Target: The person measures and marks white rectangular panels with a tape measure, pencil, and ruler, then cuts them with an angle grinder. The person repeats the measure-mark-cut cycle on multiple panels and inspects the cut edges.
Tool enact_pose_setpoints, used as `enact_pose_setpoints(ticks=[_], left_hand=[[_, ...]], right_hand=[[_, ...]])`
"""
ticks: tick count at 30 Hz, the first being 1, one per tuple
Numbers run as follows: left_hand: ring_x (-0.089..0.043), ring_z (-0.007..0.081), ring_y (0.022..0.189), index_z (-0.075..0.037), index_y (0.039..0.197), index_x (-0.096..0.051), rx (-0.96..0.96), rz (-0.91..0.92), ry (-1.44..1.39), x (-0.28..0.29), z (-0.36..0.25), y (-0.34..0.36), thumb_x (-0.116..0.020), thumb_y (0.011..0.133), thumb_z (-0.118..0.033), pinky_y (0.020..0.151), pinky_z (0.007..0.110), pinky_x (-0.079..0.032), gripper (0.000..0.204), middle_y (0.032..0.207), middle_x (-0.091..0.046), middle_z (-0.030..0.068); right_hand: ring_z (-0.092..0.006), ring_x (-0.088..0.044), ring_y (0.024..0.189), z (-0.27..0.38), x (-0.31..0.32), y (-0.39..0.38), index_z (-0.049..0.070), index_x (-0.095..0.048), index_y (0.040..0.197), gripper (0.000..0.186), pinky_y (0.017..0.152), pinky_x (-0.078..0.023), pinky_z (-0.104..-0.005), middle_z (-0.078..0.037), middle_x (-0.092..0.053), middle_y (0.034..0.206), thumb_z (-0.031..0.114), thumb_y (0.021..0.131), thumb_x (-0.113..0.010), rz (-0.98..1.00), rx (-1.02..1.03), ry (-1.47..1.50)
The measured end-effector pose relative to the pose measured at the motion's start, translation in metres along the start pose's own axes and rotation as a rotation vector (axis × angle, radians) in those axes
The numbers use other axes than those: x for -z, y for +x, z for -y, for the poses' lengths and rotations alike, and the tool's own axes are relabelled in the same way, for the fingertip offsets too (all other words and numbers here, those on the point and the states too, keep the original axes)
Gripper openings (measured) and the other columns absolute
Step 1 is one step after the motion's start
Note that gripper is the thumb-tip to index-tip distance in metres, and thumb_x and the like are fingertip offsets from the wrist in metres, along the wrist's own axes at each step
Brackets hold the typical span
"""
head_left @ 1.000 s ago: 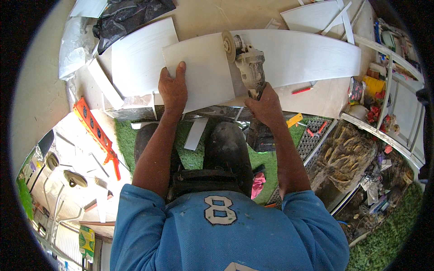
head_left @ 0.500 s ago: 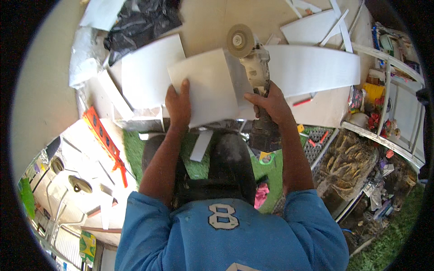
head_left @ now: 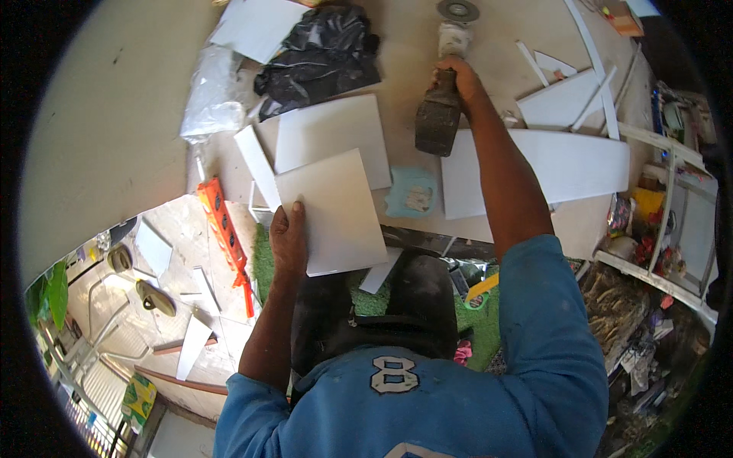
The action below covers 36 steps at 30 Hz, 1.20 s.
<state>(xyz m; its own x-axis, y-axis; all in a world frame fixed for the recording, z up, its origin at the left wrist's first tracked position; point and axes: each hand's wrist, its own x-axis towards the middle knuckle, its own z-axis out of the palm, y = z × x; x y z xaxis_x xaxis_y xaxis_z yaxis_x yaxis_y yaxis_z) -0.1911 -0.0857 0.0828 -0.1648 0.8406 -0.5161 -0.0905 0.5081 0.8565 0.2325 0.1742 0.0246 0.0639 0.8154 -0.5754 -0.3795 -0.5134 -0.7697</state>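
My left hand grips a square white tile by its left edge, thumb on top. The tile is held above my lap at the near edge of the work surface. My right hand is stretched far forward, wrapped round the body of an angle grinder. The grinder's disc points to the far side. Beyond the held tile, another white tile lies flat. A long white tile rests under my right forearm, and a light blue piece lies between the two.
Behind the tiles are a black plastic bag and a clear plastic bag. White offcuts lie at the far right. An orange bag hangs over the left edge. A metal frame with clutter stands on the right.
My right hand has carried the grinder forward, away from me. My left hand has drawn the tile nearer to my lap, and the light blue piece has come into view.
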Motion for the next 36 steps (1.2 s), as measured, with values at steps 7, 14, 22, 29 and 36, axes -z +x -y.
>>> enact_pose_setpoints(ticks=[7, 14, 22, 29, 36], left_hand=[[-0.066, 0.0099, 0.096, -0.001, 0.125, -0.067, -0.08, -0.079, 0.045, 0.016, -0.02, 0.015, -0.068, 0.111, -0.027, 0.085, 0.029, -0.053, 0.03, 0.109, -0.074, 0.0047], [-0.068, 0.0131, 0.102, 0.001, 0.13, -0.065, -0.11, -0.072, -0.038, 0.018, -0.042, 0.012, -0.07, 0.11, -0.025, 0.092, 0.033, -0.055, 0.033, 0.115, -0.075, 0.0068], [-0.069, 0.0155, 0.105, 0.001, 0.13, -0.064, -0.232, -0.026, 0.139, 0.002, -0.103, -0.029, -0.072, 0.109, -0.02, 0.093, 0.033, -0.056, 0.031, 0.118, -0.075, 0.0097], [-0.067, 0.0148, 0.102, 0.002, 0.124, -0.064, -0.338, 0.08, 0.059, -0.009, -0.139, -0.096, -0.071, 0.109, -0.02, 0.091, 0.034, -0.056, 0.027, 0.112, -0.075, 0.0113], [-0.065, 0.0129, 0.101, 0.002, 0.122, -0.063, -0.514, 0.2, 0.035, 0.018, -0.14, -0.207, -0.07, 0.11, -0.019, 0.09, 0.032, -0.055, 0.025, 0.113, -0.074, 0.01]], right_hand=[[-0.0288, -0.069, 0.076, -0.003, 0.0, 0.044, 0.002, -0.066, 0.101, 0.025, 0.075, -0.061, -0.0466, -0.011, -0.068, 0.085, 0.024, 0.089, -0.069, -0.048, 0.034, 0.058], [-0.0329, -0.073, 0.095, 0.009, -0.004, 0.037, -0.004, -0.066, 0.127, 0.049, 0.09, -0.06, -0.0496, -0.019, -0.073, 0.108, 0.03, 0.093, -0.076, -0.239, 0.005, -0.192], [-0.0429, -0.062, 0.136, 0.03, -0.134, -0.183, -0.004, -0.057, 0.151, 0.07, 0.113, -0.05, -0.0489, -0.024, -0.064, 0.148, 0.039, 0.1, -0.076, 0.02, 0.863, -1.177], [-0.0409, -0.052, 0.149, 0.004, -0.207, -0.355, 0.003, -0.067, 0.144, 0.048, 0.123, -0.039, -0.0547, -0.016, -0.066, 0.149, 0.016, 0.099, -0.076, -0.102, 1.255, -1.392], [-0.0358, -0.064, 0.134, -0.015, -0.186, -0.488, 0.003, -0.077, 0.124, 0.036, 0.111, -0.049, -0.055, -0.012, -0.073, 0.135, 0.003, 0.088, -0.078, -0.229, 1.557, -1.234]])
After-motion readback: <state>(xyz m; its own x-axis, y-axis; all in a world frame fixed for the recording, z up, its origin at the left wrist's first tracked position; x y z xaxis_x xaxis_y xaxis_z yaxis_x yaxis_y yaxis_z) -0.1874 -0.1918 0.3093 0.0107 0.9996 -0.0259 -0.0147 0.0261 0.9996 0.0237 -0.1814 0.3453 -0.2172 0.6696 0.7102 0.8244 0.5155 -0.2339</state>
